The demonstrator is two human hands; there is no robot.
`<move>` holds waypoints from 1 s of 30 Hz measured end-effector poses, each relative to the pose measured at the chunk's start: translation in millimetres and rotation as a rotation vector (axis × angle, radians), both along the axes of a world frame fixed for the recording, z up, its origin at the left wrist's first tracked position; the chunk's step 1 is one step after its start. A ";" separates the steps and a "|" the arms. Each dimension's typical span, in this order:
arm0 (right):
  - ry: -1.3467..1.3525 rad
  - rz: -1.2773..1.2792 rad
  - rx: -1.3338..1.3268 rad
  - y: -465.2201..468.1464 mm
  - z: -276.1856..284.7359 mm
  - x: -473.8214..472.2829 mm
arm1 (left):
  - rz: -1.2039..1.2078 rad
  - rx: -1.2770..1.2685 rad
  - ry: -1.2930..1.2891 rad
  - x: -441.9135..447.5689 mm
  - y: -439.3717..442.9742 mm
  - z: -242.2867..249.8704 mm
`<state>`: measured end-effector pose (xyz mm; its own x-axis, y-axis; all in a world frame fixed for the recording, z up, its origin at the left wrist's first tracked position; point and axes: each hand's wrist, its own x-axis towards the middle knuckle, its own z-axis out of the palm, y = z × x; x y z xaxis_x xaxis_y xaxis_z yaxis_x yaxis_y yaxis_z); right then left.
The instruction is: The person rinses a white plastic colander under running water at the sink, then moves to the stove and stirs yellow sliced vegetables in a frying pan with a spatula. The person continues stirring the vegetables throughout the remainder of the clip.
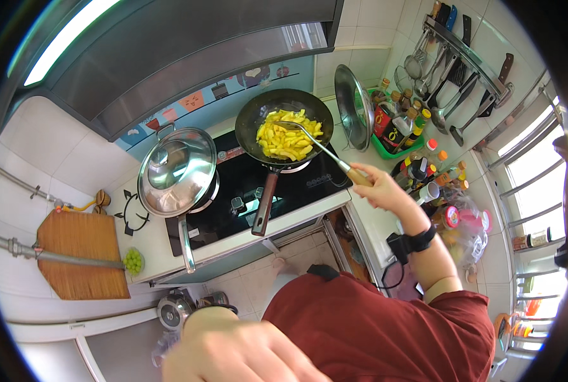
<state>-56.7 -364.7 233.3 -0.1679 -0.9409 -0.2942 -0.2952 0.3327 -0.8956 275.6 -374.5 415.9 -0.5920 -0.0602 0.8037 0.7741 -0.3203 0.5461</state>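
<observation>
My right hand (375, 187) grips the wooden handle of a metal spatula or ladle (326, 152), its head among yellow-green vegetable pieces (288, 138) in a dark wok (250, 107). The wok stands on the right burner of a black glass gas hob (226, 205), its brown handle (265, 205) towards me. On the left burner is a steel pan with a domed lid (179, 176). Close to the camera at the bottom, my left hand (236, 353) is bent at the knuckles and blurred; its fingertips are hidden, so whether it holds anything does not show.
A metal lid (353, 107) stands on edge right of the wok, beside a green basket (389, 152) of sauce bottles. Knives and ladles hang on a wall rack (465, 52). Left are a wooden board (81, 258) and green grapes (133, 261). A range hood (179, 52) overhangs the hob.
</observation>
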 end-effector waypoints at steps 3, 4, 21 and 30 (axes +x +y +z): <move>0.521 0.154 -0.077 -16.0 34.1 -1.3 | 0.270 0.077 0.028 31.5 -61.3 -50.1; 0.568 0.210 -0.048 -20.4 47.2 -1.7 | 0.394 0.400 -0.034 36.0 -71.0 -77.0; 0.844 0.358 0.183 -100.5 26.1 5.1 | 0.564 0.573 -1.379 -10.6 -115.8 -296.3; 0.620 0.065 -0.001 -140.2 -39.8 0.5 | 0.571 0.623 -1.360 -10.1 -112.9 -298.2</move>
<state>-56.2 -504.9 193.4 -0.2500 -0.9550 -0.1594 -0.7799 0.2963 -0.5514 265.5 -487.3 117.7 -0.5999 -0.6157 -0.5108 -0.0654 -0.5986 0.7984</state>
